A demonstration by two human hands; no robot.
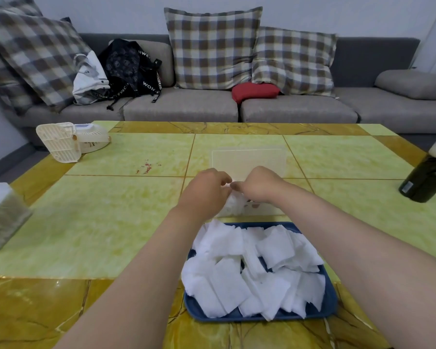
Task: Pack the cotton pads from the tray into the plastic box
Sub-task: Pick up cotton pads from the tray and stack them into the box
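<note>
A blue tray (330, 302) near the table's front edge holds a loose heap of several white square cotton pads (249, 270). Just beyond it stands a clear plastic box (267, 210) with its lid (249, 159) raised behind. My left hand (204, 192) and my right hand (258, 185) meet over the box, fingers curled down onto white cotton pads in the box (233, 205). The hands hide most of the box's inside.
The yellow-green tiled table (111, 222) carries a dark bottle (425, 180) at the right edge, a white fan-like appliance (71, 141) at the back left and a lidded container (0, 217) at the left. A grey sofa (297, 109) with checked pillows and bags lies behind.
</note>
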